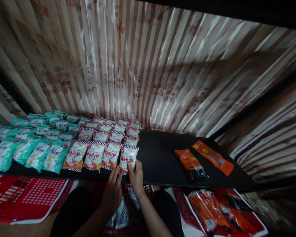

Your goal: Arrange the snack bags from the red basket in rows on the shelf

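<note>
Step in hand, by judgement: seating a white packet [129,154] near the front edge of the black shelf [158,154], right end of the front row [95,154]. Right hand [136,176]: grip holding it, thumb on face. Left hand [115,186]: by its lower-left corner; grip unclear. Next calls for squaring, gentle release. Packet puffed, striped top, red lettering.

On the left, teal packets [56,155] read 小鱼小虾! Just right, red characters [94,154] on white packets [74,155] blur beyond reading.
</note>
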`<state>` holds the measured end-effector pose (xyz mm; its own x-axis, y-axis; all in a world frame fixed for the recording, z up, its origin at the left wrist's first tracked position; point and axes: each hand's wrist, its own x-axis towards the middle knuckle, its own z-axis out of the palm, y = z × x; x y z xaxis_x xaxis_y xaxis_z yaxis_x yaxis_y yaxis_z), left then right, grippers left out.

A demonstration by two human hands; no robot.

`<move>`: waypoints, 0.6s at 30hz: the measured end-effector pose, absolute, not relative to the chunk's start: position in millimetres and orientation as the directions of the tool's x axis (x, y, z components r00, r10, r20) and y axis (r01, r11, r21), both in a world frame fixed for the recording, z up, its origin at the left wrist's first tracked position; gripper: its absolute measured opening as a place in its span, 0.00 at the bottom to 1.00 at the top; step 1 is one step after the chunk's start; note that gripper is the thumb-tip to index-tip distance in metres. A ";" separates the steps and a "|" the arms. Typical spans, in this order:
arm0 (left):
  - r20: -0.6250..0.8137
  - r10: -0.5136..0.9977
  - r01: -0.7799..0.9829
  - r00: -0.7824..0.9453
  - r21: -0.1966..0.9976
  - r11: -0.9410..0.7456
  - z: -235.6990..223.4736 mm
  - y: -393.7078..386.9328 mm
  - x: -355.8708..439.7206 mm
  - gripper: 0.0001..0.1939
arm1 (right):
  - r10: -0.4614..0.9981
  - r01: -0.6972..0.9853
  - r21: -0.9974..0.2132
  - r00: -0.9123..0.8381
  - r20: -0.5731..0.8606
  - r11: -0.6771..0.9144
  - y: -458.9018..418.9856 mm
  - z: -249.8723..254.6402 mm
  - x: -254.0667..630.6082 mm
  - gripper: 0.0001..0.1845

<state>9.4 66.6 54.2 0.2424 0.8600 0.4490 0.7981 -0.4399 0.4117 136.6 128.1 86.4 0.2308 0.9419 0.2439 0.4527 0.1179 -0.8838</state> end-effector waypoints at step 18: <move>0.655 0.749 0.677 0.102 0.506 -0.535 129.1 52.9 19.8 0.20 | 0.920 0.478 -0.876 0.314 0.234 0.060 124.3 72.9 132.5 0.26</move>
<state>19.8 52.9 129.1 0.1021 0.7488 0.6549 0.6768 -0.5348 0.5060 132.5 124.3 72.9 0.3137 0.9202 0.2341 0.4784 0.0598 -0.8761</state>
